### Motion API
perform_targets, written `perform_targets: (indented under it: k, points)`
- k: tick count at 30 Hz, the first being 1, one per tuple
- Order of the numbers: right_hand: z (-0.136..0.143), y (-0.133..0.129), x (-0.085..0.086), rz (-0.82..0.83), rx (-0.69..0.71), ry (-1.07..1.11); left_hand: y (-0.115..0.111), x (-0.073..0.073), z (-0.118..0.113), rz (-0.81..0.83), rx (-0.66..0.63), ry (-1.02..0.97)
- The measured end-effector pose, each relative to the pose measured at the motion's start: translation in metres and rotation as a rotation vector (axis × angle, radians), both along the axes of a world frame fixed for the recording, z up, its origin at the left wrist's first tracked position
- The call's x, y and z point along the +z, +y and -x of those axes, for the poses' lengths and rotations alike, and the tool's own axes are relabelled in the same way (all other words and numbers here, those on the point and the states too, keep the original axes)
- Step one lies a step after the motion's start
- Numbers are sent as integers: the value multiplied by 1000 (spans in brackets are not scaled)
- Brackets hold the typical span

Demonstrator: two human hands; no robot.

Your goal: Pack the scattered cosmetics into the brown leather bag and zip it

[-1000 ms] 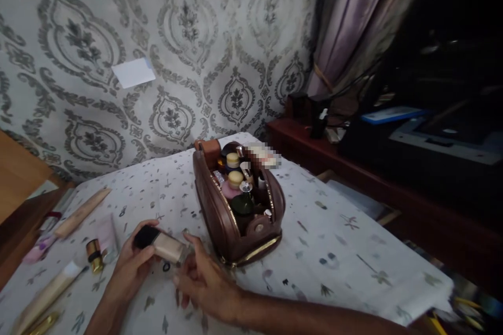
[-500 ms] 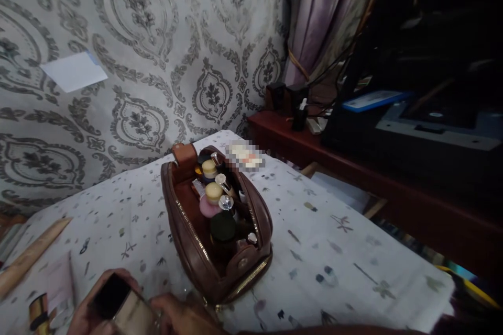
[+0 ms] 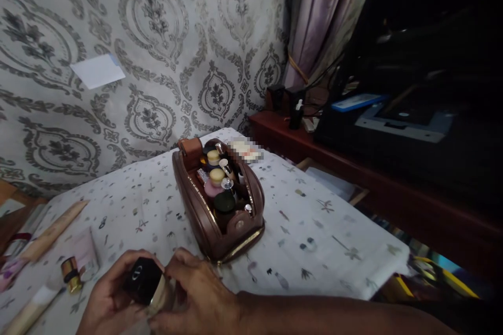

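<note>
Low in front of me, my left hand [image 3: 106, 296] and my right hand [image 3: 200, 290] both close on a foundation bottle [image 3: 162, 298] with a black square cap. My left fingers wrap the cap side, and my right fingers press the beige body. Just beyond my hands stands a brown leather makeup bag [image 3: 196, 220], unzipped at the top. Inside it sit jars with yellowish lids [image 3: 217, 177], a dark green-lidded jar [image 3: 224, 202], a pink round item [image 3: 212, 188] and several small bottles. The bottle's lower end is partly hidden by my fingers.
Left of my hands lie a gold-and-black lipstick [image 3: 72, 275], a pale pink tube [image 3: 87, 254], a brush [image 3: 35, 306] and a long tan item [image 3: 58, 230]. A blurred pale item [image 3: 245, 151] is behind the bag. A dark red desk [image 3: 283, 131] stands at right.
The view has shifted, so the bag appears higher and smaller. Both hands have come further into view, and the bottle has turned so the logo on its black cap shows.
</note>
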State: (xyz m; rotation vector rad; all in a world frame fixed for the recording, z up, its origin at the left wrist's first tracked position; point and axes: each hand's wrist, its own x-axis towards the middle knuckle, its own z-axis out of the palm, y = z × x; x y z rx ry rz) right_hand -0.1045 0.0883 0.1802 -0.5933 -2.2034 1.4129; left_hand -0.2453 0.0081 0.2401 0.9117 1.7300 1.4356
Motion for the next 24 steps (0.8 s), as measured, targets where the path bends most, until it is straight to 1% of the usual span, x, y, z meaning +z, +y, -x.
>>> perform_targets:
  k: [3, 6, 8, 10, 11, 12, 13, 15, 16, 18, 20, 22, 24]
  points:
    - [-12, -5, 17, -8, 2, 80, -5, 7, -7, -43, -8, 30]
    - [-26, -8, 29, -11, -1, 172, -8, 11, -18, -108, -28, 30]
    - [-39, -9, 35, -2, -4, 207, -7, 15, -21, -165, -63, 31]
    - [-56, -9, 43, 29, -4, 205, -3, 21, -21, -240, -132, 99]
    - [-66, -8, 47, 52, -4, 192, 1, 25, -21, -281, -179, 197]
    - [-77, -6, 52, 79, -4, 183, 6, 30, -20, -322, -244, 349]
    - [-88, -4, 57, 99, -7, 172, 12, 36, -21, -362, -323, 549]
    - [-111, 2, 67, 85, -48, 155, 28, 46, -26, -435, -484, 1030]
    - [-122, 7, 71, 72, -80, 146, 37, 50, -30, -467, -536, 1249]
    - [-141, 17, 78, 41, -154, 149, 53, 54, -39, -503, -569, 1590]
    - [-157, 27, 83, -7, -209, 172, 66, 54, -46, -492, -576, 1774]
    - [-169, 38, 85, -71, -250, 202, 75, 51, -49, -462, -591, 1829]
    - [-179, 47, 83, -133, -286, 196, 80, 49, -46, -461, -591, 1831]
